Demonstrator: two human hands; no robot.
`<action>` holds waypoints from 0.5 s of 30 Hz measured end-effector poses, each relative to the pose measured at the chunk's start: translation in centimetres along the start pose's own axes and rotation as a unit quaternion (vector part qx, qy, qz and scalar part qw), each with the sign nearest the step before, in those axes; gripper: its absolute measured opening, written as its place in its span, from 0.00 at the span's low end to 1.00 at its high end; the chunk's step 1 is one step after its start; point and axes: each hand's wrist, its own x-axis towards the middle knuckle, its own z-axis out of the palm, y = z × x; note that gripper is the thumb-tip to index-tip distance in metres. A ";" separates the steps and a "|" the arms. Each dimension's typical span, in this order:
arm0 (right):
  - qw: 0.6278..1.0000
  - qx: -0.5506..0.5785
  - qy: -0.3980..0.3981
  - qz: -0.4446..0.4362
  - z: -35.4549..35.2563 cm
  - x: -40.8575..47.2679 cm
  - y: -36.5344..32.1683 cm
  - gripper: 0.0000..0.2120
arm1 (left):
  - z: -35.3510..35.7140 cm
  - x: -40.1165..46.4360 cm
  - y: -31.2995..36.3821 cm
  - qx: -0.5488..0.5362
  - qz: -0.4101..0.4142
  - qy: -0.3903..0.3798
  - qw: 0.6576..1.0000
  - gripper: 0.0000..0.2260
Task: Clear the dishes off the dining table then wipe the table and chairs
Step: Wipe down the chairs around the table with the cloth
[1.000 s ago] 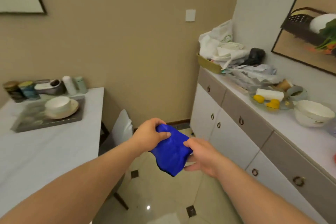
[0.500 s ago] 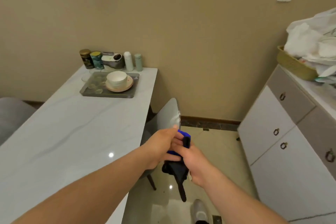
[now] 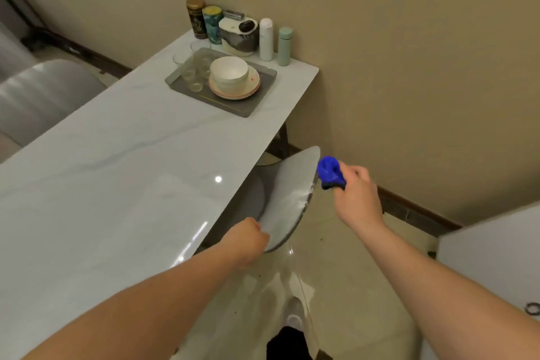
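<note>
A white marble dining table (image 3: 122,172) runs from the near left to the far wall. A grey chair (image 3: 287,199) is tucked under its right edge. My right hand (image 3: 355,194) grips a bunched blue cloth (image 3: 330,171) right at the top edge of the chair back. My left hand (image 3: 248,238) grips the lower near edge of the chair back, fingers curled around it. At the table's far end a grey tray (image 3: 233,105) carries a white bowl (image 3: 229,71) stacked on plates and several glasses (image 3: 194,71).
Tins, a ceramic pot (image 3: 238,35) and two small bottles stand against the wall behind the tray. A second grey chair (image 3: 43,93) sits on the table's far left side. A white cabinet (image 3: 491,260) stands at the right. Tiled floor lies between chair and cabinet.
The view swung down and left toward the table. My hands parted: the right one carried the blue cloth to the chair back's top, the left one took hold of the chair back's near edge.
</note>
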 end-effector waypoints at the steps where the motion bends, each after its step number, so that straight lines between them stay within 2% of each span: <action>1: 0.996 -0.062 -0.006 -0.060 1.1 1.6 -0.4 0.27 | 0.8 0.5 -0.2 -0.040 -0.023 0.003 0.999 0.07; 3: 0.965 -0.179 -0.058 -0.180 3.1 2.6 -2.3 0.28 | 1.8 0.5 -0.3 -0.098 -0.068 -0.002 0.993 0.03; 4: 0.938 -0.231 -0.110 -0.232 4.6 2.2 -3.2 0.27 | 2.3 0.6 -0.5 -0.122 -0.090 0.002 0.988 0.07; 7: 0.805 -0.356 -0.219 -0.422 8.7 -1.3 -4.0 0.15 | 3.0 1.3 -1.4 -0.185 -0.139 0.003 0.973 0.12; 8: 0.768 -0.378 -0.237 -0.460 9.3 -2.2 -3.9 0.13 | 2.9 1.7 -1.7 -0.196 -0.146 0.005 0.970 0.11; 9: 0.749 -0.383 -0.249 -0.480 9.4 -2.0 -3.9 0.12 | 2.8 2.2 -2.1 -0.214 -0.150 0.004 0.965 0.07; 10: 0.740 -0.383 -0.245 -0.496 9.3 -0.8 -3.7 0.13 | 2.6 2.6 -2.5 -0.227 -0.158 0.001 0.961 0.03; 12: 0.752 -0.412 -0.218 -0.466 7.9 3.1 -3.6 0.15 | 2.1 3.5 -3.2 -0.233 -0.163 0.001 0.959 0.07; 15: 0.799 -0.492 -0.149 -0.313 5.6 10.8 -4.0 0.17 | 1.6 5.0 -4.1 -0.268 -0.161 -0.001 0.950 0.09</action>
